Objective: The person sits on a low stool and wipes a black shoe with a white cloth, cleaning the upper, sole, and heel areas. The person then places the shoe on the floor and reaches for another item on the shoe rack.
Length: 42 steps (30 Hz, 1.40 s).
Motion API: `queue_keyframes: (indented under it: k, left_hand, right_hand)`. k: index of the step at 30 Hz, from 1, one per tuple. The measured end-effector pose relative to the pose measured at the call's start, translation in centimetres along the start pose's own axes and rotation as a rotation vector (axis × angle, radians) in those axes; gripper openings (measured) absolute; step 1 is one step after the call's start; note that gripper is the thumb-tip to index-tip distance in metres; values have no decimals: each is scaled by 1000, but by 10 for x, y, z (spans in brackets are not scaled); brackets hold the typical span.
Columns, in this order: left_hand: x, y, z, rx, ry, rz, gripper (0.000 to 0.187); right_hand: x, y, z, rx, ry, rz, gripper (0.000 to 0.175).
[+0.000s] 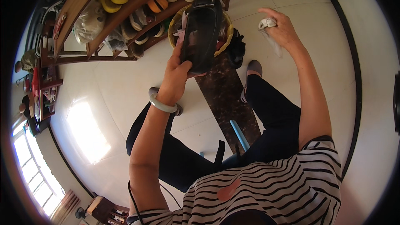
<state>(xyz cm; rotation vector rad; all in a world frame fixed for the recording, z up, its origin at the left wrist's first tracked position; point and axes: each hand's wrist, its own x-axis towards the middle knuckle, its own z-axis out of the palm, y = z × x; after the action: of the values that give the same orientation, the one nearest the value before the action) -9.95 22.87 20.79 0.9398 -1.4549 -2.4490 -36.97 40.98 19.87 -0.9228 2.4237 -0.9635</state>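
Note:
My left hand (pixel 179 72) holds a black shoe (pixel 202 34) with a buckle at its far end, gripping it by the near end. The shoe is raised above a round bin with a yellow liner (pixel 230 34), hiding much of its contents. My right hand (pixel 281 29) is lifted to the right of the bin, closed around a crumpled whitish cloth (pixel 267 22) that hangs down below the fingers; the index finger points out to the left. Black footwear or a dark bundle (pixel 236 50) lies on the floor just right of the bin.
A wooden shoe rack (pixel 106 28) with several shoes and bagged items stands at the upper left. A dark marbled board or bench (pixel 218 90) runs between my legs from the bin. A wall with black skirting (pixel 356 68) is at the right.

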Motion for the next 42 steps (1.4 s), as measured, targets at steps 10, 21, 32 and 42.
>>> queue_keyframes:
  k: [10,21,32,42]
  left_hand:
    - [19,-74,29,287,-26,31,75]
    - [143,-253,103,164,19,54,64]
    - [198,-303,96,817,143,355,59]
    - [224,-303,50,1412,-160,293,46]
  right_hand:
    - [-46,100,57,360,-31,121,75]
    - [-70,165,93,103,-111,13,81]
    - [-39,245,147,-258,-133,-70,23]
    - [-39,252,165,-270,-147,-45,23]
